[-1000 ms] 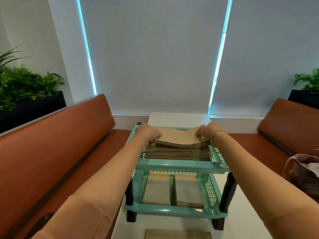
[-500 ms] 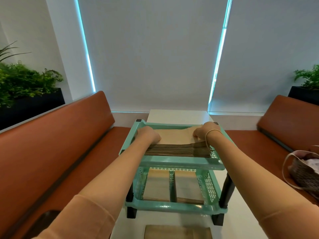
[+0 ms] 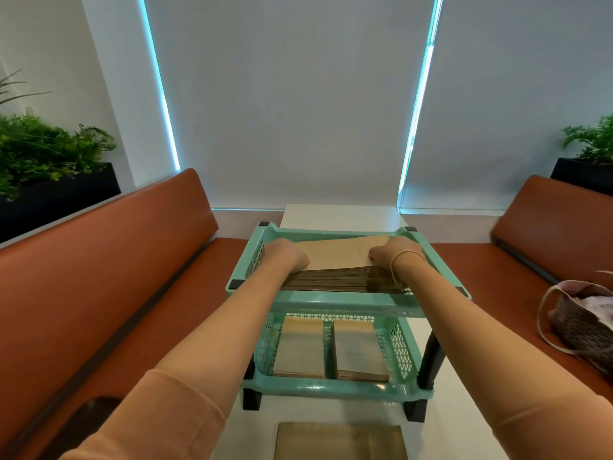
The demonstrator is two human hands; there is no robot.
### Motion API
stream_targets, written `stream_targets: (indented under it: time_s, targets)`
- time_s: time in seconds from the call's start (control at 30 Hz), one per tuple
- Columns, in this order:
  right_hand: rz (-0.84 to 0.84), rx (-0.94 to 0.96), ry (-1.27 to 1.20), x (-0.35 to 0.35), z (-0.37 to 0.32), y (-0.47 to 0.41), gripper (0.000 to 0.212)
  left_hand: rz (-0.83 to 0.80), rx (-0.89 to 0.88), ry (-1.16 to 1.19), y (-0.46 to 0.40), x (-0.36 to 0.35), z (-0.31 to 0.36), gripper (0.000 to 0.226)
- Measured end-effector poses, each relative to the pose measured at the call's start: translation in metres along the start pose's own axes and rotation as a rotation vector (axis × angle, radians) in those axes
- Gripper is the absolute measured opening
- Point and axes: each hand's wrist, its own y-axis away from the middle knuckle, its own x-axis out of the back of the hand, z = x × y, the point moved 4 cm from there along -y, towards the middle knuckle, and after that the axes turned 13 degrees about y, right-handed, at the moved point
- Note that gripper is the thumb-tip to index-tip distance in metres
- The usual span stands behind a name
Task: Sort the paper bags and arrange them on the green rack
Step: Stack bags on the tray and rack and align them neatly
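Observation:
The green rack [image 3: 341,305] stands on a white table, with two shelves. A thick stack of brown paper bags [image 3: 338,258] lies flat on its top shelf. My left hand [image 3: 284,255] grips the stack's left end and my right hand [image 3: 394,254] grips its right end, fingers curled over the edges. Two smaller piles of paper bags [image 3: 300,348] lie side by side on the lower shelf. Another paper bag pile [image 3: 340,441] sits on the table in front of the rack.
The white table [image 3: 464,413] runs between two orange benches [image 3: 109,293]. A woven handbag [image 3: 583,330] rests on the right bench. Planters with green plants stand behind both benches. Closed blinds fill the wall ahead.
The lifted, curved bundle of bags has been lowered onto the stack and now lies flat. Both hands moved down with it and stay at its ends.

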Motion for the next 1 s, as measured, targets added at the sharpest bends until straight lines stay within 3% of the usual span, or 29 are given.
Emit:
stream_targets:
  time_s: [0.4,0.57,0.7,0.8,0.9,1.0]
  targets:
    - [0.074,0.091,0.015,0.012,-0.001,0.015,0.028,0.051,-0.049,0.076,0.012,0.007,0.004,0.035]
    - [0.269,0.144,-0.030,0.035,0.007,0.040,0.052,0.211,-0.277,0.246,0.047,0.030,0.025,0.044]
    - [0.353,0.263,-0.106,0.037,0.013,0.078,0.036,0.170,-0.391,0.513,0.089,0.027,0.036,0.031]
    - [0.235,0.339,-0.279,0.021,0.021,0.110,0.021,0.076,-0.385,0.610,0.115,0.006,0.031,0.015]
    - [-0.043,0.321,-0.284,-0.012,0.034,0.131,0.011,-0.029,-0.351,0.596,0.134,-0.019,0.021,0.006]
    - [-0.316,0.249,-0.178,-0.061,0.056,0.138,0.020,-0.231,-0.246,0.587,0.149,-0.054,-0.001,0.007]
